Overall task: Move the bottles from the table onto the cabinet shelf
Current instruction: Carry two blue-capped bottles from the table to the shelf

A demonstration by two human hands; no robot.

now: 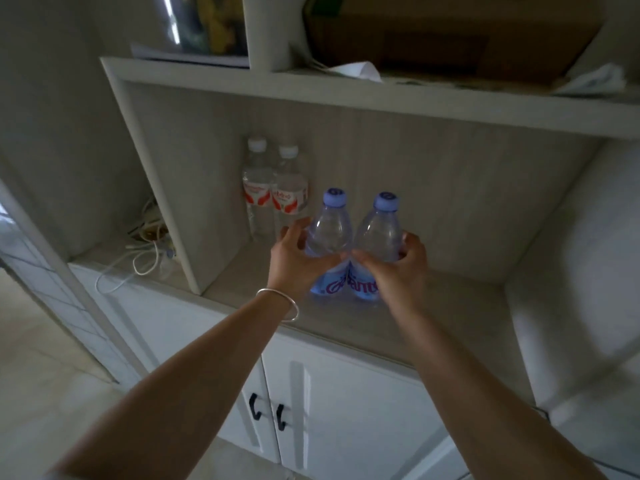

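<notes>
Left hand (294,261): fingers curled round the shoulder of the left blue-capped bottle (329,244), thumb wrapped across its front just above the label. Right hand (398,268): fingers curled round the right blue-capped bottle (379,244) from its right side, thumb across the front. The two thumbs meet, or very nearly, in the notch between the bottles. Both bottles upright, side by side, touching at the label band; clear plastic, pale blue caps, blue labels with purple script. Their bases are at the front part of the cabinet shelf (450,306); cannot tell whether they rest on the board or are held just over it. A thin silver bangle (282,304) sits on the left wrist; both forearms are bare and reach in from the lower edge of the view. Behind and to the left, near the back wall of the same compartment, two clear bottles with white caps and red-and-white labels (273,188) stand upright, touching each other, apart from the blue pair. A vertical divider (166,188) closes the compartment on the left; beyond it, in the next bay, lies a tangle of white cable (145,251). Below the shelf, white cabinet doors with two dark handles (268,412). On the shelf above, a brown cardboard box (450,32) with loose papers (353,69) at its foot. Picture dim and somewhat blurred.
</notes>
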